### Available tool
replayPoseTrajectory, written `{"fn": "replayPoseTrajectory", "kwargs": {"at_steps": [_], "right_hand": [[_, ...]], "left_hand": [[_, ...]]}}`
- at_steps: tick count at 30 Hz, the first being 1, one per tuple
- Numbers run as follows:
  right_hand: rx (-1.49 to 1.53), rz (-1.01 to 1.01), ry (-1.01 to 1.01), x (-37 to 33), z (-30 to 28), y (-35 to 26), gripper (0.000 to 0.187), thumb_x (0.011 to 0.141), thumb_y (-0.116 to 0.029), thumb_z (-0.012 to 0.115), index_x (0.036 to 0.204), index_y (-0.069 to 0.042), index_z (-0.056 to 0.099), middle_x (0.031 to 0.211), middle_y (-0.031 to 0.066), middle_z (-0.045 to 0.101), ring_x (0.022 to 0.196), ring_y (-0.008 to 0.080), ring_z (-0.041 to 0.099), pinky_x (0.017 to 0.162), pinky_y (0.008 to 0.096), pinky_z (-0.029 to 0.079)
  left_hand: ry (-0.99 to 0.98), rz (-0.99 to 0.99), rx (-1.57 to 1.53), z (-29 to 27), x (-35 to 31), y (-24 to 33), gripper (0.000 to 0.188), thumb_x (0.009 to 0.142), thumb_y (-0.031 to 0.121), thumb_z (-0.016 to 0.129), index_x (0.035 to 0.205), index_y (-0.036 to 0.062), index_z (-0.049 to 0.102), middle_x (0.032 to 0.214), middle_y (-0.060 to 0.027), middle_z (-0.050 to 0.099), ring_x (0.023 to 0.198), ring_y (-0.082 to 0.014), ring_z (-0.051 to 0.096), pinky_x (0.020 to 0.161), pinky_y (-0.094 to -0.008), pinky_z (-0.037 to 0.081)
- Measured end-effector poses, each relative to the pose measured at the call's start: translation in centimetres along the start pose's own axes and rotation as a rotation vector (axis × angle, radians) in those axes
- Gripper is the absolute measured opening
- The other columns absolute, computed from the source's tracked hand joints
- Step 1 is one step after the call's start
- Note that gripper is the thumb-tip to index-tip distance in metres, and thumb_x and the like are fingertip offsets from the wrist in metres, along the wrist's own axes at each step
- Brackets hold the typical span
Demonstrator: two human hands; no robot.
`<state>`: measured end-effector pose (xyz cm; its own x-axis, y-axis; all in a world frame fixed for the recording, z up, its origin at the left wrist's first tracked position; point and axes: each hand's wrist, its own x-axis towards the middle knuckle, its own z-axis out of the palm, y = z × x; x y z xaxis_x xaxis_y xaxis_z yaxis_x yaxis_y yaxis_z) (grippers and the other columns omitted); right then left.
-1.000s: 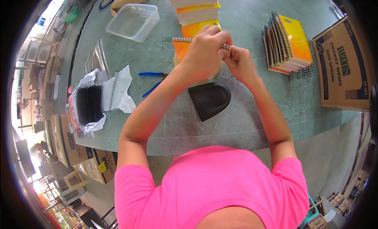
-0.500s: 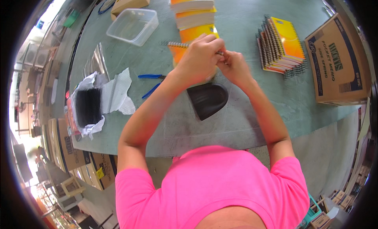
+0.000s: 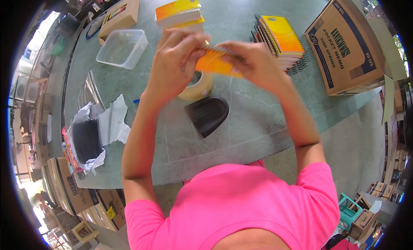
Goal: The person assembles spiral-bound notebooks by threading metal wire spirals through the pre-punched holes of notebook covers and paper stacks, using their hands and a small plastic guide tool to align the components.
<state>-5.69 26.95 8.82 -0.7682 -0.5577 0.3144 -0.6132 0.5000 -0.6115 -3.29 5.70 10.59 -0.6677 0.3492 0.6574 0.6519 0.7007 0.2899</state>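
Above the table, a small orange-and-yellow notebook (image 3: 217, 65) is held between both hands, its upper edge along the binding smeared by motion. My left hand (image 3: 174, 56) pinches its left end with fingers closed. At the right end, my right hand (image 3: 258, 63) is closed on the notebook, fingertips near the bound edge. Below the hands lies a roll of clear tape (image 3: 200, 88), partly covered by my left hand. Nearer to me is a black rounded piece (image 3: 209, 116). A stack of yellow-orange pads (image 3: 178, 11) without visible spirals stands beyond my left hand.
Spiral notebooks (image 3: 282, 39) are stacked right, beside a cardboard box (image 3: 346, 45). At left are a clear plastic tub (image 3: 122, 47), a brown box (image 3: 120, 15) and black spiral coils (image 3: 86, 138) in torn white paper. A blue handle (image 3: 137, 101) shows beside my left forearm.
The view has shifted, so the table items sit further left. My hands have moved apart and the notebook's orange cover now shows between them; the tape roll has come into clearer view.
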Motion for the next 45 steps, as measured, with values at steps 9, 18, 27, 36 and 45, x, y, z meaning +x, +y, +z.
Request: {"fn": "replayPoseTrajectory", "kwargs": {"at_steps": [9, 18, 27, 36, 45], "right_hand": [[-1.029, 0.296, 0.378, -2.3, -3.4, 7.6, 0.044, 0.091, -0.015, 0.044, 0.131, 0.002, 0.04, 0.127, 0.0253, 0.045, 0.12, 0.0333, 0.045, 0.098, 0.0425, 0.037], [-0.974, 0.346, 0.185, -1.3, -0.1, 7.7, 0.046, 0.088, -0.011, 0.043, 0.129, 0.009, 0.039, 0.138, 0.0259, 0.035, 0.131, 0.0345, 0.034, 0.107, 0.0447, 0.028], [-0.589, -0.056, 0.269, 2.3, 2.8, 6.3, 0.031, 0.085, -0.009, 0.054, 0.114, -0.004, 0.058, 0.125, 0.0118, 0.054, 0.118, 0.0289, 0.049, 0.1, 0.0389, 0.037], [-0.361, -0.175, -0.415, 11.5, 11.6, 11.4, 0.019, 0.077, -0.01, 0.059, 0.096, -0.009, 0.062, 0.096, 0.0088, 0.061, 0.096, 0.0269, 0.058, 0.078, 0.0387, 0.049], [-0.623, -0.371, -0.601, 13.3, 11.5, 9.8, 0.04, 0.08, -0.012, 0.058, 0.118, -0.011, 0.049, 0.101, 0.0115, 0.058, 0.098, 0.0309, 0.056, 0.079, 0.042, 0.048]], "left_hand": [[0.084, -0.163, -0.046, 1.8, -0.9, -0.9, 0.033, 0.079, 0.016, 0.068, 0.111, 0.0085, 0.062, 0.109, -0.0106, 0.06, 0.103, -0.027, 0.056, 0.088, -0.0347, 0.044], [0.035, -0.221, -0.108, 2.4, -3.0, -2.2, 0.025, 0.079, 0.01, 0.067, 0.103, 0.0072, 0.065, 0.105, -0.0102, 0.062, 0.098, -0.0259, 0.059, 0.085, -0.0334, 0.045], [0.087, -0.349, -0.074, 1.1, -6.4, -4.5, 0.02, 0.078, 0.009, 0.067, 0.098, 0.0068, 0.066, 0.096, -0.0099, 0.065, 0.091, -0.0253, 0.059, 0.079, -0.0329, 0.046], [-0.035, -0.612, -0.024, -1.5, -10.7, -5.8, 0.02, 0.079, 0.009, 0.066, 0.099, 0.0052, 0.067, 0.096, -0.0106, 0.065, 0.09, -0.0218, 0.062, 0.078, -0.0297, 0.046], [0.083, -0.887, 0.187, -7.6, -18.8, -10.9, 0.021, 0.081, 0.013, 0.065, 0.1, 0.0042, 0.067, 0.094, -0.0099, 0.067, 0.082, -0.0173, 0.062, 0.075, -0.0284, 0.047]]}}
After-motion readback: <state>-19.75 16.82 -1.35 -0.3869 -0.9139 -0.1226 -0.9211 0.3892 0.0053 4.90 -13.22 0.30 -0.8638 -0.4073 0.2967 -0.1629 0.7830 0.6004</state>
